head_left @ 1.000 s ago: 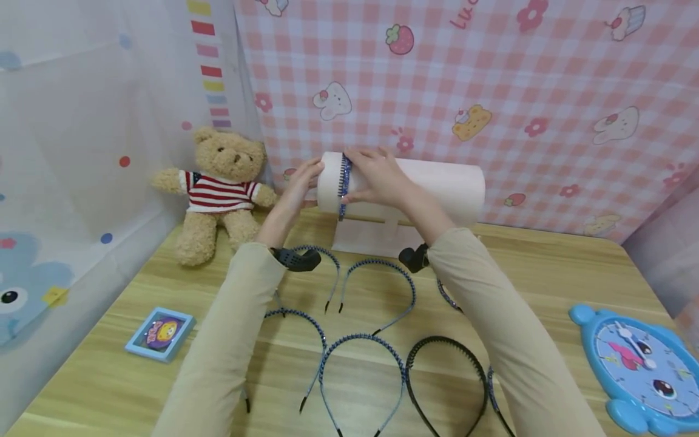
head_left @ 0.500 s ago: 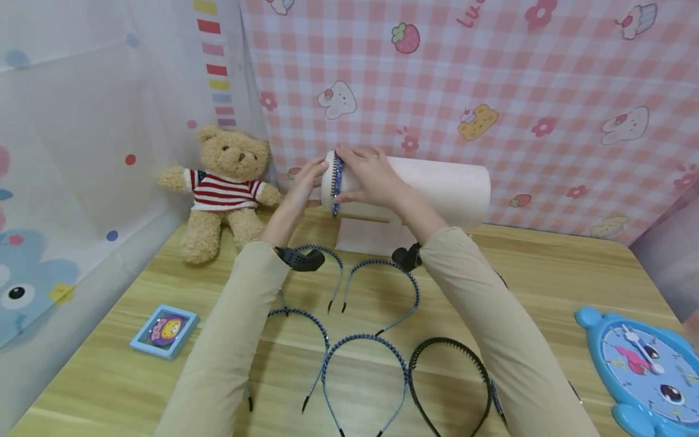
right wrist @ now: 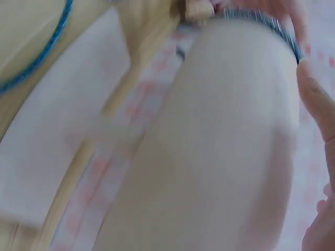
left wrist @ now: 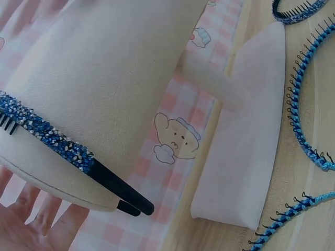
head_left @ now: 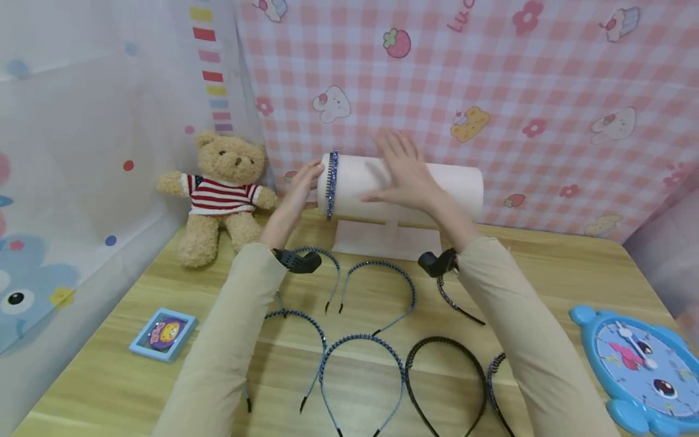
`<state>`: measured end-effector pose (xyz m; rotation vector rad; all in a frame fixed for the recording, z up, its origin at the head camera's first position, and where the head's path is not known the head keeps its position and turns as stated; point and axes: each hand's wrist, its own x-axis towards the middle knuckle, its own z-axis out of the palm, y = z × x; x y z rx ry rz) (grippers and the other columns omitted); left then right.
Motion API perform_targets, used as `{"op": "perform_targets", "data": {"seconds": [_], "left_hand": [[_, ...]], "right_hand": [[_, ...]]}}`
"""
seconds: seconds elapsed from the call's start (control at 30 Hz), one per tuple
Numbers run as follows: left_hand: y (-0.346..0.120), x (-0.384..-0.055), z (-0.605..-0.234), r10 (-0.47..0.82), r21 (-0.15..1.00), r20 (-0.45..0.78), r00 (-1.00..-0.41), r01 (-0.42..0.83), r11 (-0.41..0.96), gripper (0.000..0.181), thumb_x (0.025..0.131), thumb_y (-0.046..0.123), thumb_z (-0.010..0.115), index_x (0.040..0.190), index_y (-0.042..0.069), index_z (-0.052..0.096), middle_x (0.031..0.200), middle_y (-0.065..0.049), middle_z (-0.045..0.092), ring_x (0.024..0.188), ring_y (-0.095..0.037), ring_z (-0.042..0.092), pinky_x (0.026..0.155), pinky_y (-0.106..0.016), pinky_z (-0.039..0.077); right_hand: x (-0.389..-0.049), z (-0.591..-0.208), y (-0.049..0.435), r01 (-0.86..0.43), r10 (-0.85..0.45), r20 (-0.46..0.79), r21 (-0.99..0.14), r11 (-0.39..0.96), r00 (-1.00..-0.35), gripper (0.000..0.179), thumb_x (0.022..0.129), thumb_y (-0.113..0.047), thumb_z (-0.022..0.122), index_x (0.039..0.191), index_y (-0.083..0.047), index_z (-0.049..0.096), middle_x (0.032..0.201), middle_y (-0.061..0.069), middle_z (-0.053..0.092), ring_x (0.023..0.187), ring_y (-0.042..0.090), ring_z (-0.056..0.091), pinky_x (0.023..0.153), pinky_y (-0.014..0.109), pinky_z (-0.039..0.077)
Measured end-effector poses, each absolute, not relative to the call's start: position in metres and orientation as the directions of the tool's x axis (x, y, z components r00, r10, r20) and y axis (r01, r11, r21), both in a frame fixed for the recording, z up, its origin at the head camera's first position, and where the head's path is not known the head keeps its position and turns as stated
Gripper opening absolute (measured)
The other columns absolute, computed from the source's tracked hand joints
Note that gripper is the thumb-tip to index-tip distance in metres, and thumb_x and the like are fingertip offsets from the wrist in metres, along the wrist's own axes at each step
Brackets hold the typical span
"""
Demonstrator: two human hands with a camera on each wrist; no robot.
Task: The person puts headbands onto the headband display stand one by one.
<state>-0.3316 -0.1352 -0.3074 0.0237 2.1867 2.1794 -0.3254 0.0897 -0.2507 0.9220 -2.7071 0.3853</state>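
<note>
A blue glittery headband (head_left: 332,185) with comb teeth sits around the left end of a white cylindrical display stand (head_left: 357,182). In the left wrist view the black tips of this headband (left wrist: 49,137) hang below the roll. My left hand (head_left: 299,189) rests against the stand's left end, its fingers extended along the rim. Over the middle of the roll, my right hand (head_left: 409,179) is spread, blurred by motion and apart from the headband. It holds nothing.
Several blue headbands (head_left: 363,337) and a black headband (head_left: 445,340) lie on the wooden table (head_left: 546,273). A teddy bear (head_left: 221,194) sits at the back left. A small blue frame (head_left: 164,334) lies at left, and a blue clock (head_left: 644,364) at right.
The headband has shifted left to the roll's end. My right hand has let go of it and moved right, fingers spreading. The left hand has stayed at the roll's end.
</note>
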Motion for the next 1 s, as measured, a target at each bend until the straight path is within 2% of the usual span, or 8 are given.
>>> {"op": "perform_targets", "data": {"seconds": [0.17,0.3,0.4,0.5,0.6,0.7,0.87,1.0], "left_hand": [[-0.141,-0.331,-0.303,0.034,1.000,-0.016,-0.999,-0.016,0.021,0.051,0.094,0.038,0.041,0.141,0.022,0.033,0.143,-0.007,0.038,0.129,-0.027,0.038,0.102,-0.052,0.037],[-0.146,-0.330,-0.299,0.042,0.999,-0.018,-0.999,-0.016,0.041,0.052,0.093,0.040,0.040,0.142,0.024,0.031,0.144,-0.006,0.036,0.130,-0.026,0.037,0.103,-0.051,0.037],[-0.149,-0.330,-0.299,0.042,0.999,-0.014,-0.999,-0.012,0.039,0.053,0.093,0.040,0.040,0.143,0.025,0.030,0.145,-0.006,0.035,0.130,-0.027,0.036,0.103,-0.051,0.036],[-0.149,-0.333,-0.300,0.040,0.999,-0.017,-0.999,-0.016,0.036,0.053,0.093,0.041,0.040,0.142,0.024,0.031,0.145,-0.007,0.035,0.131,-0.027,0.035,0.104,-0.051,0.035],[-0.146,-0.333,-0.301,0.047,0.999,-0.024,-0.999,-0.022,0.039,0.052,0.093,0.041,0.041,0.142,0.024,0.032,0.145,-0.007,0.035,0.131,-0.028,0.034,0.104,-0.051,0.035],[-0.142,-0.333,-0.302,0.050,0.999,-0.019,-0.999,-0.017,0.041,0.052,0.093,0.041,0.041,0.141,0.024,0.032,0.145,-0.006,0.036,0.131,-0.027,0.035,0.104,-0.051,0.036],[-0.134,-0.333,-0.306,0.059,1.000,-0.017,-0.998,-0.016,0.018,0.052,0.093,0.039,0.041,0.142,0.023,0.032,0.144,-0.007,0.036,0.130,-0.027,0.036,0.103,-0.051,0.036],[-0.134,-0.333,-0.308,0.054,0.999,-0.033,-0.998,-0.032,0.005,0.052,0.093,0.037,0.041,0.143,0.023,0.031,0.144,-0.007,0.035,0.130,-0.027,0.035,0.103,-0.051,0.036]], "right_hand": [[-0.321,-0.255,0.164,-0.547,-0.422,0.388,-0.309,0.778,-0.819,0.118,0.063,-0.050,0.079,0.148,-0.019,0.003,0.153,0.017,-0.007,0.141,0.034,-0.006,0.113,0.058,-0.003],[-0.316,-0.279,0.222,-0.453,-0.334,0.344,-0.368,0.812,-0.878,0.122,0.060,-0.047,0.081,0.149,-0.018,0.002,0.153,0.018,-0.011,0.140,0.040,-0.005,0.108,0.067,0.002],[-0.313,-0.305,0.254,-0.396,-0.341,0.209,-0.345,0.851,-0.916,0.110,0.065,-0.042,0.080,0.147,-0.012,0.014,0.151,0.025,-0.001,0.136,0.049,0.003,0.105,0.070,0.007],[-0.308,-0.332,0.271,-0.360,-0.381,0.022,-0.375,0.854,-0.925,0.080,0.075,-0.030,0.075,0.139,-0.002,0.035,0.143,0.030,0.019,0.127,0.054,0.022,0.102,0.068,0.022],[-0.306,-0.356,0.275,-0.341,-0.415,-0.094,-0.424,0.839,-0.905,0.054,0.081,-0.019,0.070,0.125,0.006,0.050,0.127,0.032,0.041,0.113,0.049,0.043,0.092,0.057,0.042],[-0.305,-0.371,0.274,-0.327,-0.416,-0.128,-0.432,0.841,-0.900,0.039,0.083,-0.015,0.066,0.114,0.007,0.058,0.110,0.029,0.058,0.098,0.042,0.057,0.081,0.047,0.051],[-0.302,-0.375,0.282,-0.347,-0.427,-0.132,-0.397,0.850,-0.895,0.027,0.083,-0.003,0.060,0.106,0.011,0.059,0.098,0.029,0.062,0.089,0.040,0.058,0.073,0.045,0.051],[-0.298,-0.359,0.296,-0.258,-0.393,-0.271,-0.423,0.869,-0.879,0.035,0.088,-0.001,0.051,0.118,0.017,0.048,0.104,0.038,0.054,0.088,0.042,0.057,0.067,0.042,0.055]]}}
